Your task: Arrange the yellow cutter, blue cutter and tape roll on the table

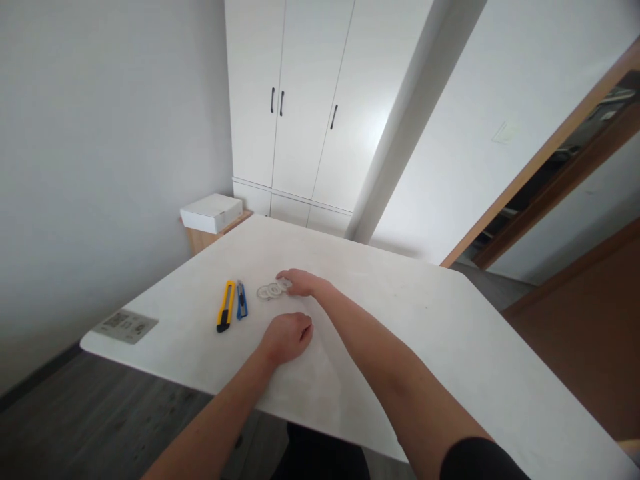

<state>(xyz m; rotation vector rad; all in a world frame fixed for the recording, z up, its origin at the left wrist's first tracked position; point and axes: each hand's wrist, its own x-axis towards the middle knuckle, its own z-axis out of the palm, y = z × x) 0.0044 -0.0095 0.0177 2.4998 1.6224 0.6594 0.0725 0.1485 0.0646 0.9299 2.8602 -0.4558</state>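
Note:
Three small, pale, see-through round discs point(274, 289) with ring-like centres lie overlapping in a row on the white table point(380, 300). My right hand point(300, 283) reaches across to the right end of the row, its fingers and thumb around the rightmost disc point(285, 284). Nearer to me, my left hand point(286, 338) rests on the tabletop in a loose fist, and nothing shows in it. Left of the discs lie two utility knives side by side: a blue one point(242, 301) and a longer yellow one point(227, 307) with a black end.
A grey printed label point(126, 326) is on the table's left corner. Beyond the far left edge, a white box point(211, 212) sits on a wooden stand point(200, 239). White cupboards point(305, 100) stand behind the table, and a wood-framed mirror point(545, 173) is at the right.

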